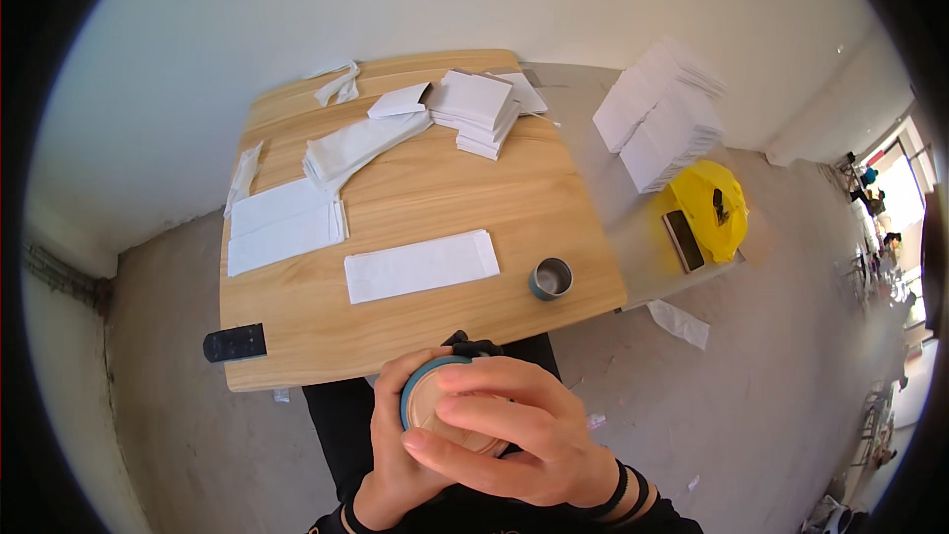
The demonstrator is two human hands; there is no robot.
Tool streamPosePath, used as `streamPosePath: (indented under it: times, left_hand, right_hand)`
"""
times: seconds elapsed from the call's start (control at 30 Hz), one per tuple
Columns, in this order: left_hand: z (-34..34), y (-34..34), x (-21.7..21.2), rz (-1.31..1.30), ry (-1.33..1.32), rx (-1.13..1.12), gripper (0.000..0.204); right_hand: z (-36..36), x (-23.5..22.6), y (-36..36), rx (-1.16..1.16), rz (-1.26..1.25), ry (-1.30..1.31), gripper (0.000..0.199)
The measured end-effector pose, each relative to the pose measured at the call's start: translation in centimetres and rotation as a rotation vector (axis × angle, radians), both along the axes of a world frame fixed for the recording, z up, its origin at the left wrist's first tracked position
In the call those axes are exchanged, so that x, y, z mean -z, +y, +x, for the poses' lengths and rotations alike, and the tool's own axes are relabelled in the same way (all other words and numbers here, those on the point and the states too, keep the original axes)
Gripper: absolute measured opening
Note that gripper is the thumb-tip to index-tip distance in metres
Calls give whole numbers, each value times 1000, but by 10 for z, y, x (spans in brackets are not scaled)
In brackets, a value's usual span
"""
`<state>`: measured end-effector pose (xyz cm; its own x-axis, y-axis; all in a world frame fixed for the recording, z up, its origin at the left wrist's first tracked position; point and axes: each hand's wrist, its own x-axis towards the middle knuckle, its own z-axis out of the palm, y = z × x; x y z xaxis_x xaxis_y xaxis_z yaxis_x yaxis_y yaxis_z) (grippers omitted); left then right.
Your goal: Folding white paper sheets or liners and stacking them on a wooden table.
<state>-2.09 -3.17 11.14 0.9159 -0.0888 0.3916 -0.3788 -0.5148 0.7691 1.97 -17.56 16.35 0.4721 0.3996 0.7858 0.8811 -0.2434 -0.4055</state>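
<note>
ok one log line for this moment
both hands grip round teal-rimmed lid | above lap | metal cup, white paper sheet on wooden table

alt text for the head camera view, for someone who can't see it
Both hands, left hand and right hand, hold a round teal-rimmed lid near a wooden table. On it lie a flat white paper bag, a small metal cup and white paper stacks.

Bare wood around paper sheet (pixel 421 266); small cup (pixel 551 279) blocks right.

Both hands meet low and close to the body. The left hand (pixel 395 455) cups from beneath, fingers curled. The right hand (pixel 524 435) lies across the top, fingers spread leftward.
</note>
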Motion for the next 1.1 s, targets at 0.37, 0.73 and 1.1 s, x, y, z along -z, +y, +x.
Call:
streamPosePath:
  times: [0.37,0.73,1.1]
  left_hand:
    - [0,-12,2,-152,108,5,90]
    - [6,-9,4,-382,224,-120,87]
    - [16,-15,21,-334,280,-98,86]
  right_hand:
    - [13,19,-10,-110,62,24,33]
    - [64,178,-86,660,291,806,110]
    - [109,258,-103,737,25,650,80]
